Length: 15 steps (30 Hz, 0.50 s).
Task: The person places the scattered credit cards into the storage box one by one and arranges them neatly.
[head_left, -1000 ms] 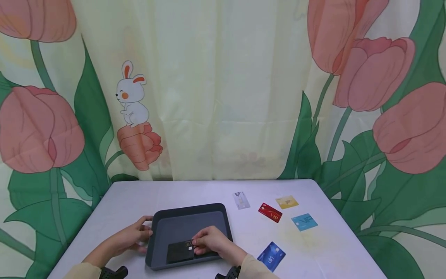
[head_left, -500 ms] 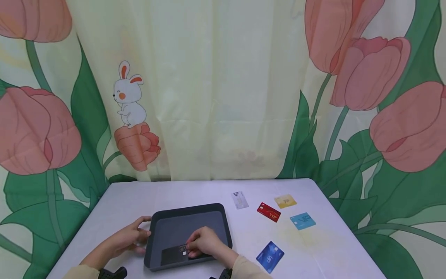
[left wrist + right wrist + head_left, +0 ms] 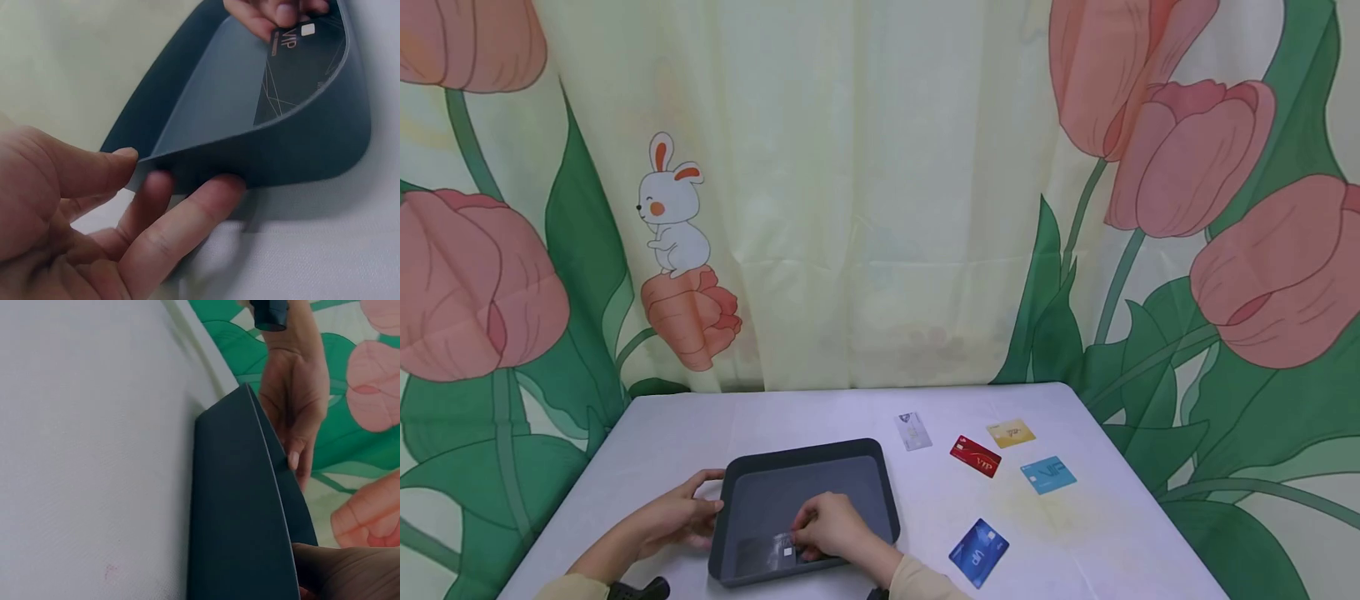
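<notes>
A dark grey tray point(image 3: 802, 453) with a raised rim sits on the white table, slanted slightly. My left hand point(image 3: 672, 518) holds its left side; in the left wrist view the thumb is at the rim while the fingertips touch the outer wall point(image 3: 294, 147). Inside the tray, toward its near left corner, lies a black VIP card point(image 3: 303, 69) with thin light lines and a pale chip. My right hand point(image 3: 837, 527) pinches the right end of this card, which shines with glare in the head view.
Right of the tray lie a silver card point(image 3: 913, 432), a red VIP card point(image 3: 976, 457), a gold card point(image 3: 1011, 433), a light blue card point(image 3: 1048, 475) and a dark blue card point(image 3: 979, 553). A tulip-print curtain point(image 3: 880, 208) hangs behind the table.
My right hand has moved left with the black card, toward the tray's near left corner. Glare now covers the card. The left hand keeps its place on the tray.
</notes>
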{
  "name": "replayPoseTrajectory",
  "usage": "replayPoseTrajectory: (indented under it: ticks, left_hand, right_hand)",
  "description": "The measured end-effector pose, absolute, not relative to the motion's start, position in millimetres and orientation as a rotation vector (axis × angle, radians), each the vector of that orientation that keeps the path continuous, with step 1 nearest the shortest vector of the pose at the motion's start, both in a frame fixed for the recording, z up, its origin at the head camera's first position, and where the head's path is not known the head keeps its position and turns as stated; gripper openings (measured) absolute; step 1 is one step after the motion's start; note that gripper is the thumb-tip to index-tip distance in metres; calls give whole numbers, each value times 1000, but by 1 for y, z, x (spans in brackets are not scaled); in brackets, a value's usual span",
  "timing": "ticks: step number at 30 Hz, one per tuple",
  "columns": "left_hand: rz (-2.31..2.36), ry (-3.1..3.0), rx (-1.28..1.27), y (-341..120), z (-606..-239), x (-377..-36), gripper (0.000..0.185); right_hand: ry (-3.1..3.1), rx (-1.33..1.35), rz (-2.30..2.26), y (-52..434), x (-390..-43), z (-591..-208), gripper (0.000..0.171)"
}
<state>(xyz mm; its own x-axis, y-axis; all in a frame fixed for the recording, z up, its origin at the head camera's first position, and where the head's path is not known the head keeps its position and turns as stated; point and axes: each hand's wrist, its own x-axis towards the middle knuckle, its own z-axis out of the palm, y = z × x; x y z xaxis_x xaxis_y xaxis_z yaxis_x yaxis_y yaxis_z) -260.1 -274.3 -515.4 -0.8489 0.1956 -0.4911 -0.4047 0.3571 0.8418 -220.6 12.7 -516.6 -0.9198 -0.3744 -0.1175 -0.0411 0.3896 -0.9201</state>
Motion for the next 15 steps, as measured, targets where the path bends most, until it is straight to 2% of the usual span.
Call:
replayPoseTrajectory:
  ticks: [15]
  left_hand:
    - [1500,2030,-115,-275,-511,-261,69]
  right_hand:
    - [2485,-530,-1441,12,-219,-523,6]
